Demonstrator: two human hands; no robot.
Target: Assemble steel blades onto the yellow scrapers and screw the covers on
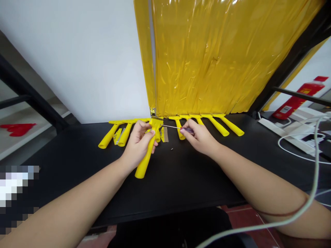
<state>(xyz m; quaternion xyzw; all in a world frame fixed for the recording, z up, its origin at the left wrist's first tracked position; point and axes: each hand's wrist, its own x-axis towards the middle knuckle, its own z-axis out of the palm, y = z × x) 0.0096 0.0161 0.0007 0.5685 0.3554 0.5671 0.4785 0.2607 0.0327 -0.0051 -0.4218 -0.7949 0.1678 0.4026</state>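
Two hands (137, 144) (201, 137); one held scraper (147, 155), one screwdriver (188, 130)

Screwdriver (187, 130) and lined-up yellow handles (219, 126) suggest a workshop.

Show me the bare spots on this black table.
A wide patch of black table lies between the held yellow handle and the right forearm, in front of the small loose bit. Another lies between the rightmost yellow handle and the white strip. The back is crowded with other yellow handles.
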